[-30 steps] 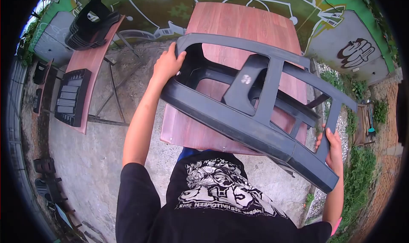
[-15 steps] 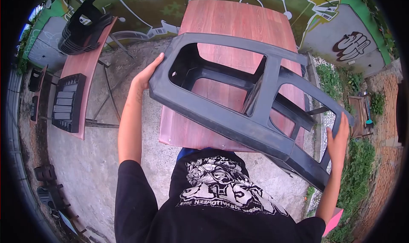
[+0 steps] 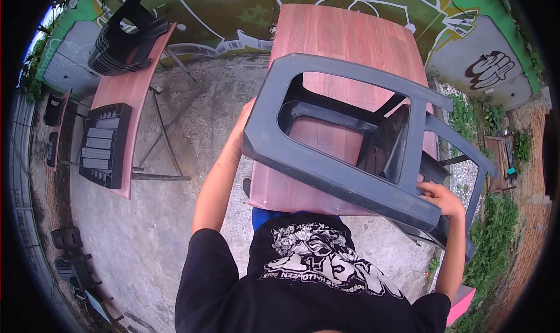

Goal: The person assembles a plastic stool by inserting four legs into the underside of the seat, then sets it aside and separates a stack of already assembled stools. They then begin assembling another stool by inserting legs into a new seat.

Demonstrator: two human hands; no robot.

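Observation:
I hold a dark grey plastic chair (image 3: 344, 175) tilted on its side in the air over the near end of a reddish-brown table (image 3: 344, 41). My left hand (image 3: 245, 118) is at the chair's left edge, mostly hidden behind the frame, so only the wrist and part of the hand show. My right hand (image 3: 441, 197) grips the chair's lower right corner by a leg. The chair's underside and legs face me.
A second reddish table (image 3: 129, 88) stands at the left with a stack of dark chairs (image 3: 125, 35) and a slatted chair part (image 3: 100, 143) on it. More dark chairs (image 3: 70, 254) sit on the concrete at lower left. A graffiti wall (image 3: 233, 6) runs behind; weeds (image 3: 496, 239) grow at right.
The chair has turned and shifted right, its frame now more upright. My right hand moved from the far leg down to the lower right corner. My left hand slid behind the frame.

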